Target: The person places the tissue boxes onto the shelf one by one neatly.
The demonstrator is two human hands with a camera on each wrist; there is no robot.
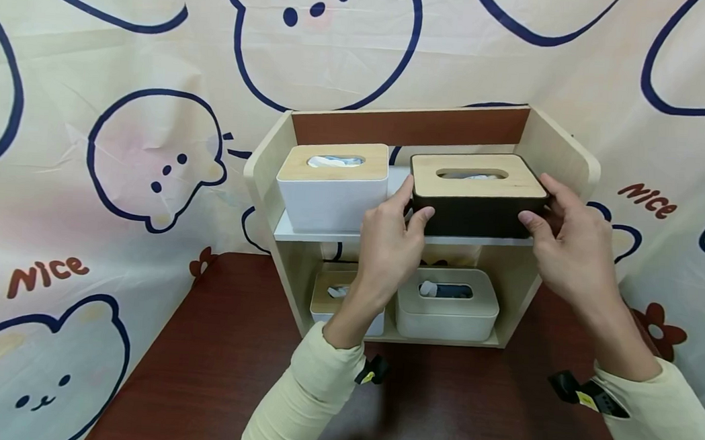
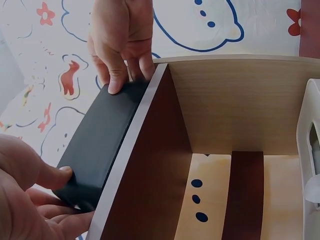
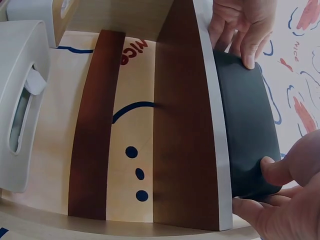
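A black tissue box [image 1: 480, 211] with a light wooden lid stands on the upper shelf at the right, near the shelf's front edge. My left hand [image 1: 392, 246] grips its left end, thumb on the front face and fingers at the side. At the opposite end my right hand [image 1: 575, 244] holds it the same way, the thumb on the front corner. In the left wrist view the black box [image 2: 100, 135] lies along the shelf edge between both hands. Close to the left hand is a white tissue box [image 1: 332, 195] with a wooden lid, on the same shelf.
The two-tier wooden shelf [image 1: 565, 155] stands on a dark red-brown table [image 1: 198, 372]. On its lower tier are a grey-white tissue box [image 1: 446, 320] and a smaller white one with a wooden lid [image 1: 323, 299], partly behind the left forearm. A cartoon-print cloth [image 1: 175, 54] hangs behind.
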